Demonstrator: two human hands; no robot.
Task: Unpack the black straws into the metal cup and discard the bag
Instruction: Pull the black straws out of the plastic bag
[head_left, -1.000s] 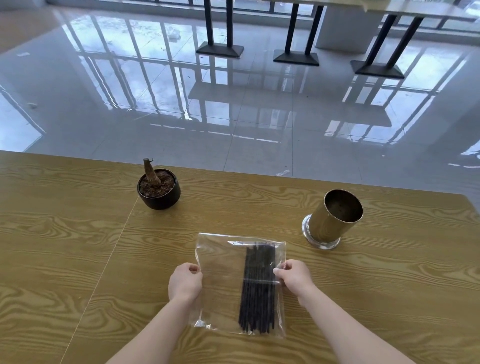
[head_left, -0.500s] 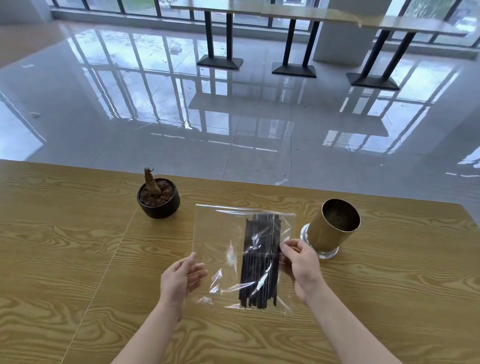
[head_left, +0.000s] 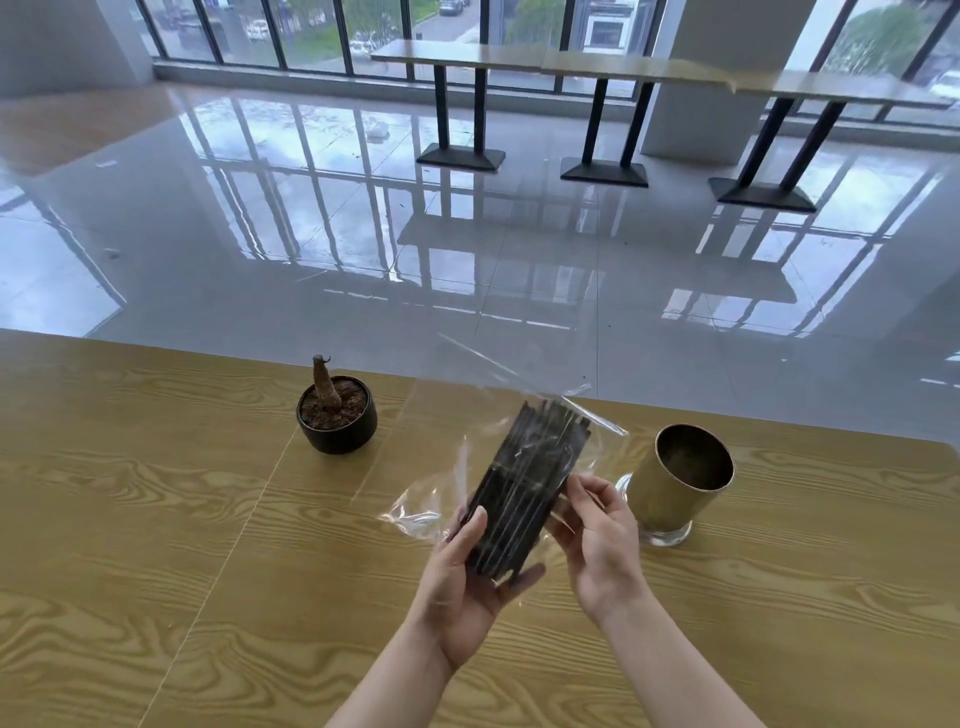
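A: Where does the person hold the pack?

B: Just left of the metal cup (head_left: 680, 483), raised off the wooden table (head_left: 156, 519). The left hand (head_left: 467, 587) grips the near end of the black straws (head_left: 524, 493) through the clear plastic bag (head_left: 431, 514), with the thumb on top and the fingers curled under the bundle.

A: And the other hand?

B: The right hand (head_left: 597, 540) sits between the bundle and the cup. Its fingers are half curled and narrow, and they appear to pinch the film along the bundle's side. Whether it has found the opening cannot be told.

A: How will the pack handle?

B: It is light, by the look of it. The straws are thin and stiff enough to lie as a flat sheaf, but they are loose, so they would likely fan out or slide once free. The film is soft, crinkly and probably slippery. The best hold is round the middle of the bundle, squeezing the straws together, with the far, flapping end of the bag turned toward the cup.

A: And the cup itself?

B: It stands upright, mouth open, with no straws in it, close to the bag but not touching it.

A: What lies farther off?

B: A potted plant (head_left: 336, 415) stands well left of the cup. Far behind the cup are a glossy floor and bar tables (head_left: 519, 54) by the windows.
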